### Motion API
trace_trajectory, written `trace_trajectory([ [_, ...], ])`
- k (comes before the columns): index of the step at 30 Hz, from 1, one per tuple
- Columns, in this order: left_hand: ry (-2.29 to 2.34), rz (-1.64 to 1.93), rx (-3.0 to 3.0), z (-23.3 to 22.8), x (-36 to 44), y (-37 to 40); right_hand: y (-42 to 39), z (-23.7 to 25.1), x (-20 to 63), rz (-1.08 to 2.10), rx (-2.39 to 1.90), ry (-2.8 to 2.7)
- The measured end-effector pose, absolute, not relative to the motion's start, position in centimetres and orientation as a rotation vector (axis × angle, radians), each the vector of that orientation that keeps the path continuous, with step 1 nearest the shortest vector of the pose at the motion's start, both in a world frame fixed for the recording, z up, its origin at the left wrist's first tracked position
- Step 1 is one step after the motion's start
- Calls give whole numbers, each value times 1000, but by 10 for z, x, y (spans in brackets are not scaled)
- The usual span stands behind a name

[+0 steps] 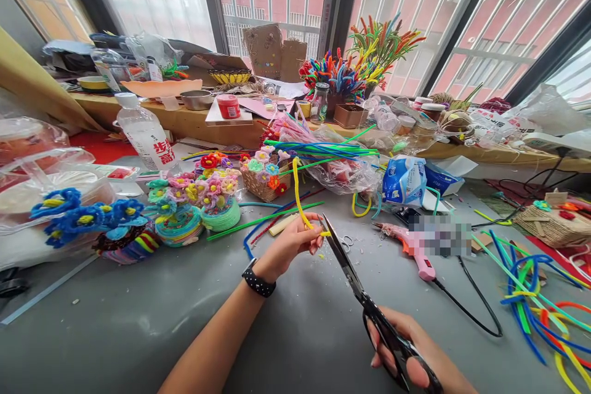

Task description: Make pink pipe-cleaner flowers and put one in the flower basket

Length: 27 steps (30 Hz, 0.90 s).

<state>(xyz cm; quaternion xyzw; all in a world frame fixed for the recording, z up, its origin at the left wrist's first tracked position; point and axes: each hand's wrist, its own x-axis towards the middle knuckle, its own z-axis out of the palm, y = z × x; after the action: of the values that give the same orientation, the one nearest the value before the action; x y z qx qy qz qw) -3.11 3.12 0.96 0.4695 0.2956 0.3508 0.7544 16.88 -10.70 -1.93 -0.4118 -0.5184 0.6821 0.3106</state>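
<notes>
Between the fingertips of my left hand is a yellow pipe cleaner, its long part rising above the hand and its short end poking out to the right. My right hand grips the handles of large black scissors. The blade tips reach up to the short end of the pipe cleaner; whether they touch it I cannot tell. A pair of small scissors lies on the table just behind the blades. A pink glue gun rests to the right.
Small pots of pipe-cleaner flowers and blue flowers stand at the left near a plastic bottle. Loose pipe cleaners lie at the right. A tissue pack sits behind the glue gun, whose black cord loops over the table.
</notes>
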Motion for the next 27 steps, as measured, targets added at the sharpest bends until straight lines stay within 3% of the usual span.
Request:
trace_trajectory([
  [13,644,781,1142,9,-28,29,-106,-17,160,1681,-1070,-1329],
  [20,915,1077,1343,-3,-16,30,-100,-14,137,1665,-1161,-1153],
  [27,1119,1045,1474,-12,-18,33,-94,-21,128,1682,-1281,-1105],
])
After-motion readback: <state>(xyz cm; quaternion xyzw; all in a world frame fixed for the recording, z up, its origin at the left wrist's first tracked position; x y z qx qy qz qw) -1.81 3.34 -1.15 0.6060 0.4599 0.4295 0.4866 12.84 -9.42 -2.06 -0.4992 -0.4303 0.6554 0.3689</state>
